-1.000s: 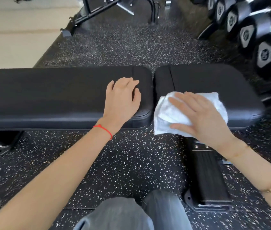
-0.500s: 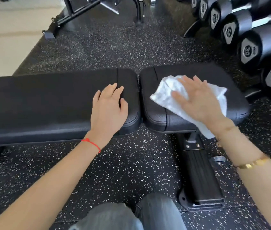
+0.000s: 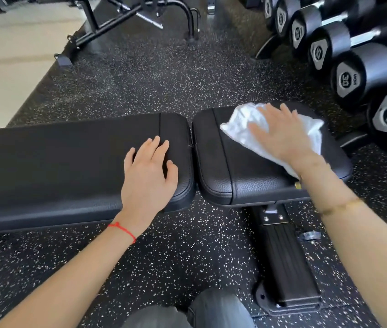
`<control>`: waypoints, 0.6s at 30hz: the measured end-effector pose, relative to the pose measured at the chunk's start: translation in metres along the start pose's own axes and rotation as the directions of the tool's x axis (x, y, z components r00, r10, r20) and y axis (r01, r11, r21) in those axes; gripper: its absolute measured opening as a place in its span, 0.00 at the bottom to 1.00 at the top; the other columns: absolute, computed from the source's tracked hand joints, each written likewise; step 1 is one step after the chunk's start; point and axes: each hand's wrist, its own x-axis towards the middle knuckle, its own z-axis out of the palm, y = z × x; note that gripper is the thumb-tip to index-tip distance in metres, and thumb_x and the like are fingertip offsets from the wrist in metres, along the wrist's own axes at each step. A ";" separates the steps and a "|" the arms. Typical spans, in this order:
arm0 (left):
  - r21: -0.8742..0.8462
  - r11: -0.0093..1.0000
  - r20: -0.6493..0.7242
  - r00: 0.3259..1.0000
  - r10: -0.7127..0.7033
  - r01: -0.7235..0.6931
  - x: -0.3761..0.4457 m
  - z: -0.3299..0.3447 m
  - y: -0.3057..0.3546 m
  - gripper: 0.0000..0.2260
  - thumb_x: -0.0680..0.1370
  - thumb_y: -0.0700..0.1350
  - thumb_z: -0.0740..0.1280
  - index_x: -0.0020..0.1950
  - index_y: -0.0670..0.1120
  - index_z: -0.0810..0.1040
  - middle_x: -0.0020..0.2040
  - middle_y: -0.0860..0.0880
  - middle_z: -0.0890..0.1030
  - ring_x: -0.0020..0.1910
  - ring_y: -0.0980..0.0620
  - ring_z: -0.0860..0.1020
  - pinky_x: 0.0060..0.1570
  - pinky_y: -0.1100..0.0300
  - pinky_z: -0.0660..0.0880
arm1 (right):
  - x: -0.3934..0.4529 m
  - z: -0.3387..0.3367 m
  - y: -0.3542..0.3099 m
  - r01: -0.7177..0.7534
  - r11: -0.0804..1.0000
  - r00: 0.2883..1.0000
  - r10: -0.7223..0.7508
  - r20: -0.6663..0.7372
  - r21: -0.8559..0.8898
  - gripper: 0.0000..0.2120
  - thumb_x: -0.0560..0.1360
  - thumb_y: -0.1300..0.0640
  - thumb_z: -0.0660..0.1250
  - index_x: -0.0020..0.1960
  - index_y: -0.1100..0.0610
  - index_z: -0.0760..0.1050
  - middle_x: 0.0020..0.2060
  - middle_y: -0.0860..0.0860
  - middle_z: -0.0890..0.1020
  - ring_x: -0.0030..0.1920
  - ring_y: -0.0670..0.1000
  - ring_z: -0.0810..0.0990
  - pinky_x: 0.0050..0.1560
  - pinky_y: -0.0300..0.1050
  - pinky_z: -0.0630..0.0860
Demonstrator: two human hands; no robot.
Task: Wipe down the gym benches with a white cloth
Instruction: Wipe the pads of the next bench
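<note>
Benches first: the long back pad [image 3: 69,166] is stretching off past the left edge, and the shorter seat pad [image 3: 247,181] is sitting just beside it across a narrow gap. Speckled rubber floor [image 3: 164,79] is lying open beyond both pads, while a row of dumbbells [image 3: 353,74] is crowding close to the seat pad's far right corner, and a black frame [image 3: 126,22] is standing well apart at the top. My left hand [image 3: 148,178] is resting flat on the back pad's right end, fingers relaxed and gripping nothing. My right hand [image 3: 282,136] is pressing down on the white cloth [image 3: 242,126] with straight, spread fingers, pinning it to the seat pad's far side. The cloth is looking crumpled and blurred, spreading out left and right of my palm, one tail trailing under my wrist toward the pad's near edge.
</note>
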 end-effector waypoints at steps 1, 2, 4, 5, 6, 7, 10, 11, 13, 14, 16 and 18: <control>-0.005 1.000 0.001 1.000 -0.003 0.003 0.000 0.000 0.001 0.23 0.78 0.49 0.54 0.72 0.45 0.72 0.74 0.47 0.71 0.75 0.50 0.66 0.76 0.45 0.57 | 0.017 -0.001 -0.004 -0.036 0.999 0.999 0.036 0.013 -0.011 0.27 0.83 0.41 0.51 0.77 0.53 0.62 0.77 0.53 0.64 0.78 0.61 0.55 0.78 0.59 0.47; -0.009 1.000 0.002 1.000 -0.004 0.004 0.001 0.001 0.001 0.23 0.78 0.49 0.54 0.72 0.45 0.73 0.74 0.46 0.71 0.75 0.50 0.66 0.76 0.45 0.57 | 0.030 -0.001 -0.013 -0.040 0.999 0.999 0.041 0.036 -0.012 0.27 0.82 0.41 0.51 0.76 0.54 0.62 0.76 0.54 0.65 0.78 0.61 0.56 0.78 0.58 0.47; -0.019 1.000 0.006 1.000 -0.001 0.001 0.001 0.000 0.001 0.23 0.78 0.50 0.54 0.71 0.45 0.73 0.74 0.46 0.71 0.75 0.50 0.66 0.76 0.45 0.57 | 0.042 0.003 -0.038 0.054 0.998 0.996 -0.053 0.068 -0.013 0.26 0.82 0.41 0.51 0.75 0.53 0.64 0.74 0.53 0.69 0.75 0.59 0.61 0.77 0.59 0.51; -0.023 1.000 0.008 1.000 0.002 -0.002 0.002 0.000 0.000 0.23 0.78 0.50 0.55 0.71 0.45 0.73 0.74 0.46 0.71 0.74 0.50 0.66 0.76 0.45 0.57 | 0.039 0.004 -0.050 0.138 0.990 0.988 -0.138 0.071 0.001 0.26 0.81 0.42 0.51 0.74 0.52 0.65 0.72 0.52 0.70 0.73 0.59 0.64 0.76 0.60 0.53; -0.027 1.000 0.009 1.000 0.005 -0.004 0.002 -0.001 -0.001 0.22 0.79 0.49 0.56 0.71 0.45 0.73 0.74 0.46 0.71 0.74 0.50 0.67 0.76 0.45 0.57 | 0.031 0.005 -0.059 0.219 0.975 0.973 -0.221 0.069 0.030 0.25 0.81 0.42 0.52 0.75 0.51 0.65 0.72 0.51 0.71 0.72 0.58 0.66 0.76 0.60 0.54; -0.028 1.000 0.012 1.000 0.010 -0.009 0.002 -0.001 -0.002 0.21 0.79 0.49 0.57 0.71 0.46 0.73 0.74 0.46 0.71 0.74 0.50 0.67 0.76 0.45 0.57 | 0.018 0.006 -0.063 0.281 0.958 0.956 -0.285 0.072 0.065 0.26 0.82 0.41 0.52 0.76 0.50 0.64 0.74 0.50 0.69 0.73 0.57 0.65 0.77 0.60 0.53; -0.029 0.999 0.014 1.000 0.014 -0.014 0.002 -0.001 -0.004 0.20 0.80 0.47 0.61 0.72 0.46 0.73 0.74 0.46 0.71 0.75 0.50 0.66 0.75 0.45 0.58 | -0.024 0.005 -0.036 0.332 0.936 0.938 -0.341 0.066 0.120 0.27 0.82 0.39 0.52 0.79 0.47 0.59 0.78 0.46 0.62 0.79 0.54 0.56 0.78 0.54 0.44; -0.035 0.999 0.012 1.000 0.018 -0.018 0.002 -0.001 -0.004 0.19 0.80 0.46 0.61 0.71 0.46 0.73 0.74 0.47 0.71 0.75 0.51 0.66 0.75 0.45 0.58 | -0.034 0.002 -0.020 0.310 0.943 0.948 -0.317 0.038 0.123 0.27 0.82 0.39 0.53 0.78 0.47 0.59 0.77 0.46 0.63 0.78 0.53 0.56 0.78 0.53 0.44; -0.047 0.997 0.003 0.998 0.064 -0.064 0.001 -0.003 -0.002 0.18 0.80 0.46 0.62 0.69 0.47 0.75 0.72 0.48 0.73 0.74 0.51 0.67 0.75 0.45 0.58 | -0.038 -0.010 0.008 0.222 0.968 0.975 -0.224 0.000 0.120 0.24 0.82 0.41 0.54 0.77 0.45 0.61 0.75 0.46 0.67 0.77 0.55 0.59 0.78 0.55 0.46; -0.055 0.994 -0.001 0.995 0.099 -0.099 0.000 -0.004 -0.001 0.17 0.80 0.45 0.62 0.68 0.47 0.76 0.70 0.49 0.75 0.74 0.51 0.68 0.75 0.46 0.60 | -0.038 -0.016 0.015 0.181 0.977 0.983 -0.183 0.001 0.112 0.25 0.82 0.41 0.55 0.77 0.46 0.62 0.75 0.46 0.67 0.77 0.56 0.59 0.78 0.56 0.47; -0.079 0.987 0.000 0.990 0.141 -0.140 -0.001 -0.007 0.001 0.16 0.79 0.44 0.63 0.66 0.46 0.78 0.68 0.48 0.77 0.72 0.49 0.70 0.73 0.46 0.63 | -0.041 -0.019 0.016 0.184 0.978 0.982 -0.188 0.031 0.100 0.26 0.82 0.40 0.55 0.78 0.47 0.61 0.76 0.46 0.65 0.78 0.57 0.57 0.78 0.57 0.46; -0.088 0.984 0.011 0.988 0.154 -0.152 -0.001 -0.009 0.002 0.16 0.79 0.45 0.62 0.66 0.46 0.78 0.68 0.47 0.77 0.72 0.48 0.71 0.72 0.45 0.64 | -0.056 -0.018 0.008 0.298 0.947 0.952 -0.304 0.032 0.121 0.28 0.81 0.37 0.55 0.77 0.47 0.62 0.76 0.45 0.65 0.78 0.55 0.57 0.78 0.55 0.46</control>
